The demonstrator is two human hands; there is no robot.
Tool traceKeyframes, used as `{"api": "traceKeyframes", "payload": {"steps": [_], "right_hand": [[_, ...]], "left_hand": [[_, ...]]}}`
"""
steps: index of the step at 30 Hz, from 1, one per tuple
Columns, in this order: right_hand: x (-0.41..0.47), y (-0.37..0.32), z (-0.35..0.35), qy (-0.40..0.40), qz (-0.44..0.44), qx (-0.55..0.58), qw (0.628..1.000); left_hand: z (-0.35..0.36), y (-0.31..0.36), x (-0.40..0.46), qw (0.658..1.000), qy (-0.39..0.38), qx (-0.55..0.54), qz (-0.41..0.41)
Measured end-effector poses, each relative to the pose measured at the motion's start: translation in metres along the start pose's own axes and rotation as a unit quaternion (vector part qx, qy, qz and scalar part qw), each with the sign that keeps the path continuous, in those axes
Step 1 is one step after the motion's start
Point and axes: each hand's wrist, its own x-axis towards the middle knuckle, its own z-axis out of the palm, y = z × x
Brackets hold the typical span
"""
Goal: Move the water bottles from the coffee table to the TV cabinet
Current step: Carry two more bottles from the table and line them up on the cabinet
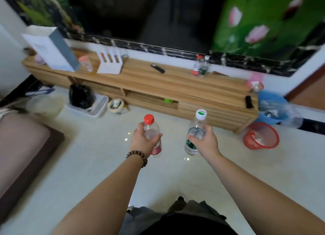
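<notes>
Red-capped bottle [152, 138] sits clasped in the left hand [142, 141], white-capped bottle [195, 134] in the right hand [204, 140].

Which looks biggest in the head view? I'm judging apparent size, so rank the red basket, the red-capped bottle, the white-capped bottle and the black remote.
1. red basket
2. red-capped bottle and white-capped bottle: alike, unranked; both are held nearest the camera.
3. black remote, farther off on the cabinet.
</notes>
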Motion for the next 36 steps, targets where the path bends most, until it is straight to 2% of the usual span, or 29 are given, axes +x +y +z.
{"api": "traceKeyframes", "payload": {"steps": [5,13,19,28,36], "right_hand": [[0.025,0.028,-0.067,0.082,0.033,0.032,0.996],[0.079,0.046,-0.118,0.144,0.076,0.056,0.985],[0.158,0.040,-0.138,0.155,0.093,0.059,0.982],[0.325,-0.002,-0.154,0.136,0.096,0.035,0.985],[0.426,-0.037,-0.188,0.150,0.105,0.062,0.981]], "left_hand": [[0.056,0.061,0.022,0.996,-0.052,0.030,0.059],[0.121,0.119,0.078,0.989,-0.098,0.056,0.091],[0.171,0.157,0.143,0.988,-0.115,0.040,0.094],[0.236,0.236,0.300,0.989,-0.133,0.017,0.056],[0.273,0.308,0.385,0.988,-0.136,0.022,0.077]]}}
